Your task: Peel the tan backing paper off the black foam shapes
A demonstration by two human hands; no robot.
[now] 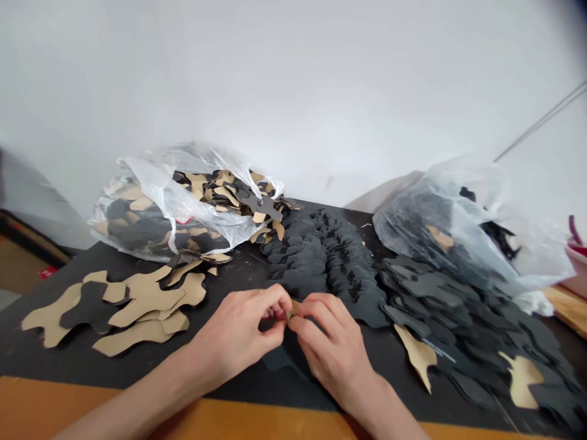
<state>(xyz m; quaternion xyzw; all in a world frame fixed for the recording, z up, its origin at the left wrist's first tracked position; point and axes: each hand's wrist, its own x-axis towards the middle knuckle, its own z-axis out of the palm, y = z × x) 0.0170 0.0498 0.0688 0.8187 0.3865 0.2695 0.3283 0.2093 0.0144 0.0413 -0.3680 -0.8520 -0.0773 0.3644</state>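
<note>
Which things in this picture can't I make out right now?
All in the head view:
- Small tan piece between left hand and right hand: fingertips hide its shape.
- Dark piece below the hands: partly covered, blurred.
- Right bag: cloudy plastic veils its contents.
- Pink container: cut off by the right edge.
- White marks on the right pile: too small, blurred.

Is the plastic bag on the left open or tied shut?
Open: the clear bag lies with its mouth spread, and tan and dark pieces spill out.
</note>
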